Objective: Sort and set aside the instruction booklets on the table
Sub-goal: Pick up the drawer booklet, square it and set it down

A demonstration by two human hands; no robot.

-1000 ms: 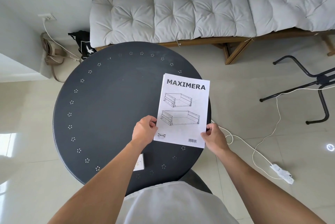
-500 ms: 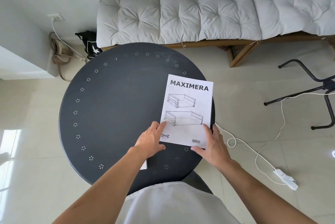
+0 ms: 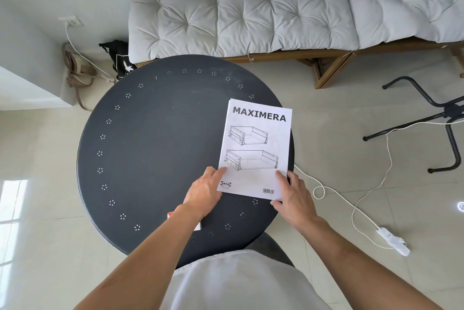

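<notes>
A white instruction booklet (image 3: 256, 149) titled MAXIMERA, with two drawer drawings, lies flat on the right side of the round dark grey table (image 3: 155, 149). Its right edge reaches the table's rim. A second paper edge shows along its upper left side. My left hand (image 3: 203, 193) rests with its fingers flat on the booklet's lower left corner. My right hand (image 3: 293, 196) lies flat on the lower right corner. Neither hand grips the paper. A small white item with a red corner (image 3: 170, 215) peeks out from under my left forearm.
A wooden bench with grey tufted cushions (image 3: 251, 18) stands behind the table. On the floor to the right are a white cable, a power strip (image 3: 393, 240) and a black metal stand (image 3: 447, 114). A black bag (image 3: 120, 58) and a beige bag (image 3: 77, 71) sit at the back left.
The booklet was held slightly raised by both hands a second ago. It now lies flat on the table, and both hands have opened with fingers pressed on its lower corners.
</notes>
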